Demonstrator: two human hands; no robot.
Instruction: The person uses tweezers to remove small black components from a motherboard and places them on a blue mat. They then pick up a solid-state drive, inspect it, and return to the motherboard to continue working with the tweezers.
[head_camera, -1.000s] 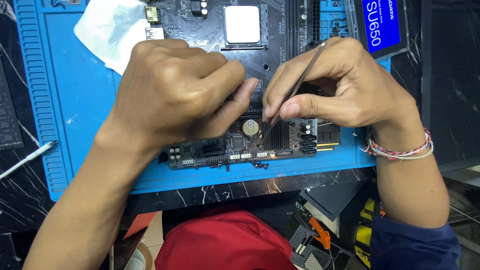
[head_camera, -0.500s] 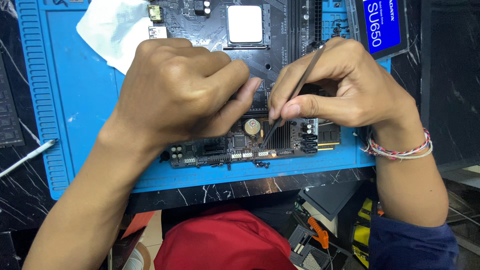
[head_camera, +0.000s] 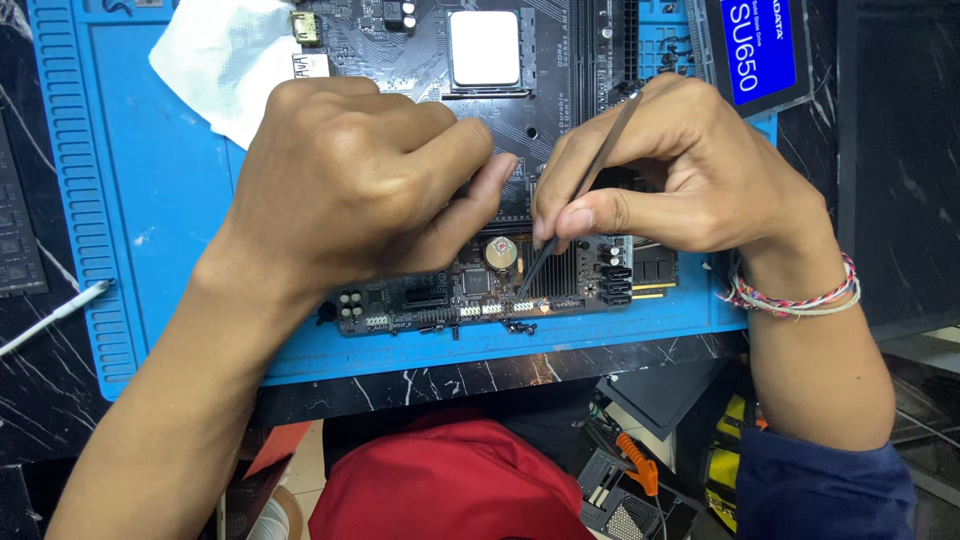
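The right hand (head_camera: 690, 180) pinches a pair of dark tweezers (head_camera: 585, 195) between thumb and fingers, with the tips angled down and to the left onto the near edge of a black circuit board (head_camera: 500, 290). The tips touch the board beside a row of small pins, just right of a round silver coin battery (head_camera: 501, 252). A braided bracelet (head_camera: 790, 297) circles the right wrist. The left hand (head_camera: 350, 190) is curled into a loose fist, resting on the board just left of the tweezers, its fingertips close to the right thumb; whether it grips anything cannot be told. The board lies under both hands on a blue work mat (head_camera: 140, 200), which sits on a dark marbled surface (head_camera: 480, 375). A square silver chip (head_camera: 484, 47) sits on the board beyond the hands. A white cloth (head_camera: 225, 55) lies on the mat at the far left, and a black drive with a blue label (head_camera: 760, 50) at the far right.
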